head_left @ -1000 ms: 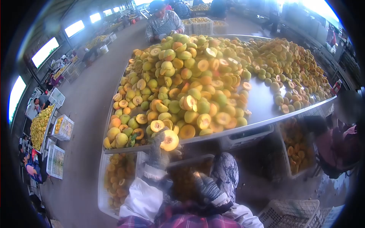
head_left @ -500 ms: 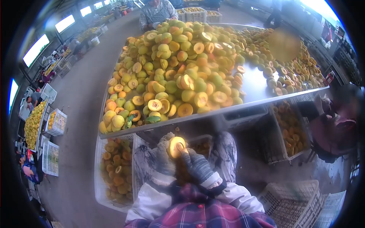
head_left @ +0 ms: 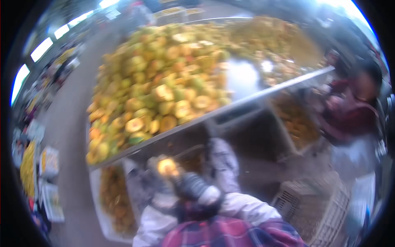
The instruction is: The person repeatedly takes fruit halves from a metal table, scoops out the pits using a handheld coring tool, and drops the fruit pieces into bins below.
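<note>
The view is smeared by motion. My left hand (head_left: 159, 182), in a pale glove, holds a halved yellow peach (head_left: 168, 167) with its cut face up, just in front of the table edge. Close against the fruit's right side is my right hand (head_left: 191, 185), in a grey striped glove with its fingers curled. Whether it also grips a small tool is too blurred to tell. Beyond both hands, a heap of peaches (head_left: 140, 82), many of them halved, lies on the metal table (head_left: 242, 80).
Below the table's left end stands a white crate (head_left: 98, 203) of peach halves. Another crate of fruit (head_left: 294, 123) is under the right side, beside a seated person (head_left: 349, 107). A plastic crate (head_left: 312, 206) sits at lower right. Other workstations line the left.
My head view has turned, so the table appears tilted and shifted left, and the picture is blurred. Both hands stay together at the peach half.
</note>
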`<state>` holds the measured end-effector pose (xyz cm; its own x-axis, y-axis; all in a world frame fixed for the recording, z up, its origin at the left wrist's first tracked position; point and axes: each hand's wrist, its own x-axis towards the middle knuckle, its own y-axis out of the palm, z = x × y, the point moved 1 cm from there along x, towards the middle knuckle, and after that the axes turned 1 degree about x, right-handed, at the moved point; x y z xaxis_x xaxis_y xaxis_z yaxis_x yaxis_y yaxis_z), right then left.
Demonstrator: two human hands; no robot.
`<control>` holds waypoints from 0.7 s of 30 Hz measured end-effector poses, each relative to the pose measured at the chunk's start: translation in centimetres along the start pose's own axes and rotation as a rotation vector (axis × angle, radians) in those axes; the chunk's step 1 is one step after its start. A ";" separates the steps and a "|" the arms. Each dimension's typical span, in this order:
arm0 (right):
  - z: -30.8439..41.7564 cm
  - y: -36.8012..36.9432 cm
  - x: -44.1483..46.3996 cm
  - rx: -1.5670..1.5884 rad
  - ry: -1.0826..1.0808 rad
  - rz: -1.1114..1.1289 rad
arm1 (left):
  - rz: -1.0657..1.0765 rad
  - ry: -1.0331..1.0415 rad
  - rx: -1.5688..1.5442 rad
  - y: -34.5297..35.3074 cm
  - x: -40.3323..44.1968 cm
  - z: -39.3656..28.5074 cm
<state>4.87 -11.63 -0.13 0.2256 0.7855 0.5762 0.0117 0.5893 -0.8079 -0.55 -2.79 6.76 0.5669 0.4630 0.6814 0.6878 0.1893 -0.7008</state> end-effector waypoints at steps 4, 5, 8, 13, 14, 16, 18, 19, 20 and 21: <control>-0.8 -4.5 1.0 0.916 0.759 0.272 | 0.162 -0.807 -1.042 1.5 -0.1 0.1; -0.5 -7.8 2.9 1.146 0.988 0.329 | 0.175 -0.910 -1.145 1.5 0.2 0.9; -0.7 -8.1 2.0 1.260 0.988 0.212 | 0.260 -0.969 -1.229 1.8 0.6 1.2; -1.8 -12.0 2.5 1.395 1.115 0.313 | 0.394 -0.946 -1.299 3.0 1.7 0.6; -1.9 -12.3 2.5 1.496 1.147 0.237 | 0.422 -0.932 -1.317 3.4 1.8 0.1; -1.5 -9.0 1.7 1.816 1.177 0.171 | 0.468 -0.909 -1.350 3.9 2.4 -0.4; -1.3 -6.1 1.4 2.135 1.187 0.103 | 0.509 -0.885 -1.384 4.4 2.9 -0.9; -1.3 -5.5 1.7 2.079 1.100 0.063 | 0.523 -0.876 -1.397 4.6 3.2 -1.1; -1.3 -4.9 1.8 2.022 1.011 0.024 | 0.540 -0.870 -1.417 4.8 3.4 -1.5; -1.7 -5.5 1.8 2.023 1.004 0.025 | 0.548 -0.865 -1.434 5.0 3.6 -1.9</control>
<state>6.84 -13.78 5.11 0.4790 0.8585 -0.1833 -0.5408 0.4531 0.7087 5.75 -1.79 6.15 0.7942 0.5812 -0.1776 0.6075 -0.7521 0.2553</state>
